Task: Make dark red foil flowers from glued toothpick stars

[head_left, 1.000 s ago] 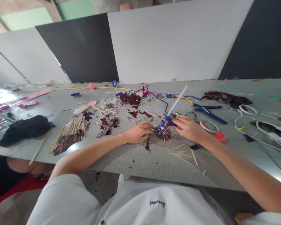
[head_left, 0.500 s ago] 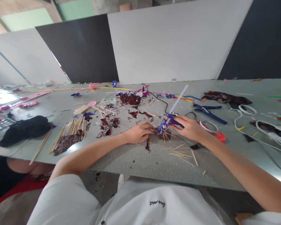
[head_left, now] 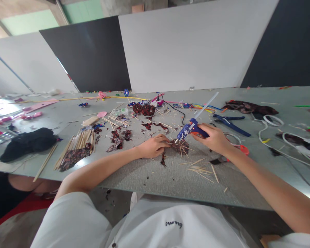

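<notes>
Over the worktop (head_left: 134, 179), right hand (head_left: 213, 138) clamps its grip round the gun (head_left: 188, 130), tipped, seemingly, to reach the clump (head_left: 185, 148); left hand (head_left: 154, 146) beside it, probably bracing, grip can't tell.

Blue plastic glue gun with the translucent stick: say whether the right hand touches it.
Touching. The head view shows the right hand gripping the blue plastic glue gun, with no gap between them.

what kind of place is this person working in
Probably a craft workshop or making area: the right hand holds a blue glue gun, a bundle of thin wooden sticks lies to the left, and dark reddish scraps are strewn on the table.
</notes>
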Motion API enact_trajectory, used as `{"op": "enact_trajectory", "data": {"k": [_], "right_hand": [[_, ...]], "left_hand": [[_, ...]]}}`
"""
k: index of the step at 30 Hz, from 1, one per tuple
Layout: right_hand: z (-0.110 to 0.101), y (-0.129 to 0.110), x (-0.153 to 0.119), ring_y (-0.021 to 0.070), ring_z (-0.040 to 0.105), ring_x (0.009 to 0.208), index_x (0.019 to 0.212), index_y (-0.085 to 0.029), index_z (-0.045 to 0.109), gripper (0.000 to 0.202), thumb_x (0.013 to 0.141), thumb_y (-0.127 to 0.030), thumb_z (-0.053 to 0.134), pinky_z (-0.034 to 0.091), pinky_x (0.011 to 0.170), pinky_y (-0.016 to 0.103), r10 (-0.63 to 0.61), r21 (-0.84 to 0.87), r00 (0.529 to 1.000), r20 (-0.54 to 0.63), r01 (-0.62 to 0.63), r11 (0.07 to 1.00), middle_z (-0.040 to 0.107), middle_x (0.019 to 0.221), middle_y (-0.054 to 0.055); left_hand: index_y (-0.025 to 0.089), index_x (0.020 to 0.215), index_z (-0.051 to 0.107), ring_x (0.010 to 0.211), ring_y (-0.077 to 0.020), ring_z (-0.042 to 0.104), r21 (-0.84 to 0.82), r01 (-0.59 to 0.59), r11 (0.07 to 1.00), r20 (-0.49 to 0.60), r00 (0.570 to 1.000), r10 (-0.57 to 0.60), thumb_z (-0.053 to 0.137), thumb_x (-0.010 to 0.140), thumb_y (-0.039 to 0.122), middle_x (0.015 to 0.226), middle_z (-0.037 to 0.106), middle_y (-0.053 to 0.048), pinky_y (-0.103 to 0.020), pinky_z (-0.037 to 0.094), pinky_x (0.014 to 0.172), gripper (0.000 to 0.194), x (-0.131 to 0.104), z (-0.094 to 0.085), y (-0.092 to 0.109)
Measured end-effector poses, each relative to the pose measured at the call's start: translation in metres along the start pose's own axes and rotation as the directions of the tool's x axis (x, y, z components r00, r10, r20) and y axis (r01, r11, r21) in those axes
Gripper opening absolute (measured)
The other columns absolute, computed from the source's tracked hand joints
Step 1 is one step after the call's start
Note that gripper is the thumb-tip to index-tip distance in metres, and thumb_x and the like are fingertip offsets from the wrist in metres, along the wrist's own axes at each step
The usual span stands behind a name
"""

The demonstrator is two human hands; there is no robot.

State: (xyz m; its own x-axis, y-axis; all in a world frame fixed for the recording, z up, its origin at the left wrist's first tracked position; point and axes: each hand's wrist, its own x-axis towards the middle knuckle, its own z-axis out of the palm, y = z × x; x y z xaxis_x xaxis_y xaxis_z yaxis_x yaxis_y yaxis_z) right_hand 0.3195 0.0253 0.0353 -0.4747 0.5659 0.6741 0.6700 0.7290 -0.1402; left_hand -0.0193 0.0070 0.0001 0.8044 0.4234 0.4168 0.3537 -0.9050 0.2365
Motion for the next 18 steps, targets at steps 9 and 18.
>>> {"op": "enact_trajectory", "data": {"k": [9,18], "right_hand": [[-0.007,-0.006,0.003,0.0254,0.073,0.082,0.113,-0.024,0.070,0.038,0.091,-0.054,0.074,0.058,0.074,0.037,0.261,0.151,0.965,-0.034,-0.253,0.956,0.078,0.096,0.006],[-0.005,0.008,0.007,0.0202,0.068,0.069,0.120,-0.030,0.063,0.042,0.088,-0.052,0.078,0.056,0.063,0.036,0.518,0.560,0.799,-0.305,-0.290,0.776,0.074,0.096,0.002]], "left_hand": [[0.020,0.124,0.072,0.127,-0.0253,0.058,0.012,0.021,1.000,0.019,1.000,-0.021,0.049,0.098,0.007,0.130,0.070,-0.010,-0.044,0.052,0.113,0.038,0.000,-0.002,0.002],[0.017,0.127,0.070,0.125,-0.0248,0.059,0.000,0.029,1.000,-0.012,0.999,-0.029,0.049,0.096,0.006,0.127,0.071,-0.012,-0.044,0.052,0.113,0.040,0.002,0.001,0.002]]}}
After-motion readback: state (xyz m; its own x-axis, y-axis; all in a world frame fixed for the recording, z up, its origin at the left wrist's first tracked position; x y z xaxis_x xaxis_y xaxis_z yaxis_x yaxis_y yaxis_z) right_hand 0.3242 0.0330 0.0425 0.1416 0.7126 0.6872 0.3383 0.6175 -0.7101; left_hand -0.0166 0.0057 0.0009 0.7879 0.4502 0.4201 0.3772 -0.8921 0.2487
